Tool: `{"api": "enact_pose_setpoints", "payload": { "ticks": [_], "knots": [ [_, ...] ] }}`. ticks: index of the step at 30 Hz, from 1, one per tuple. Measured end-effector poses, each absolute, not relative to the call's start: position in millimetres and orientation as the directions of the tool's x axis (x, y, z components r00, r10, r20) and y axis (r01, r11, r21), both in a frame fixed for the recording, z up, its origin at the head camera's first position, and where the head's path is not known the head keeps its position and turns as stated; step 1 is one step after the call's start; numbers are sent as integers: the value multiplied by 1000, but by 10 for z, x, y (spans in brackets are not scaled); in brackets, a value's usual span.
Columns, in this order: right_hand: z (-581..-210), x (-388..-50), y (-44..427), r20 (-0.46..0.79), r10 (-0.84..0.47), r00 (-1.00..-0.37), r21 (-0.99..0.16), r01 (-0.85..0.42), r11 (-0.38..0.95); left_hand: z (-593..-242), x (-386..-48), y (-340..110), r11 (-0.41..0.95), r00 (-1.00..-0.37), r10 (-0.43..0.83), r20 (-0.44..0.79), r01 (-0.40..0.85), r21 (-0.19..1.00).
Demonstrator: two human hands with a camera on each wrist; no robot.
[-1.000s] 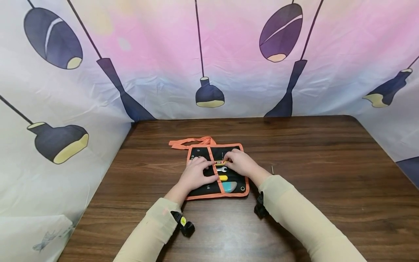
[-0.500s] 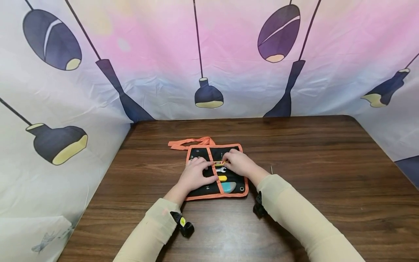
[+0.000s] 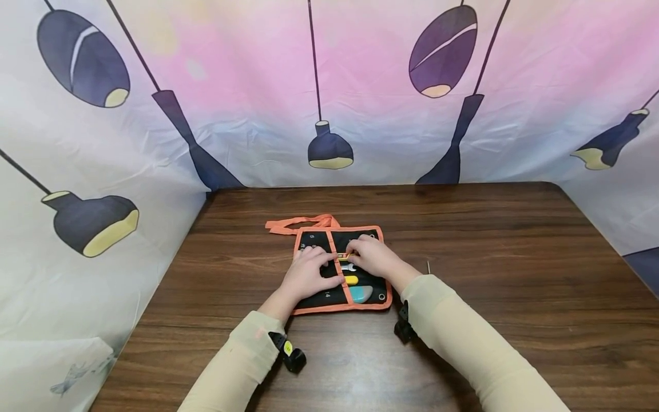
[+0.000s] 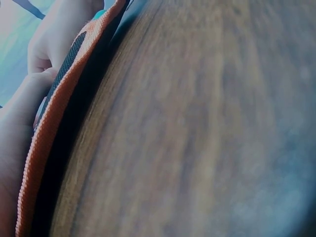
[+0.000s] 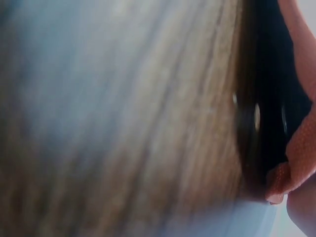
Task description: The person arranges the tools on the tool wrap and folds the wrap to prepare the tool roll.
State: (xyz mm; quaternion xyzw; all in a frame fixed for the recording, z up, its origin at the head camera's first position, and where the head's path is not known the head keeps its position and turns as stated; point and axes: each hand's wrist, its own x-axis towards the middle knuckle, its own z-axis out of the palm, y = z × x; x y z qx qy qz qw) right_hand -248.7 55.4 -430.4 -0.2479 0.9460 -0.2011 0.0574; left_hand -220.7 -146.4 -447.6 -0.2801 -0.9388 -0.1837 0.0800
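L hand (image 3: pixel 308 273) rests on tool roll (image 3: pixel 373 306), fingers spread; R hand (image 3: pixel 377 257) pinches yellow-edged tool (image 3: pixel 342 257) w/ fingertips, tool meets orange strip (image 3: pixel 332 242), nr wrench (image 3: pixel 349 267).

A dark brown wood-grain table (image 3: pixel 515 240) has cloth (image 3: pixel 247 74) hanging behind it and along both sides, blending pink, pale blue and white and printed with dark lamps (image 3: pixel 330 147). Soft light glows on the tabletop's near part.
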Motion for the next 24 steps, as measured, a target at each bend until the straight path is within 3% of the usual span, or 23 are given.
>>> {"api": "enact_pose_setpoints", "payload": {
  "ticks": [24],
  "knots": [
    [-4360, -2478, 419, 0, -428, -904, -469, -378, 798, -4481, -2202, -1461, 775, -828, 499, 255, 558, 295]
  ]
}}
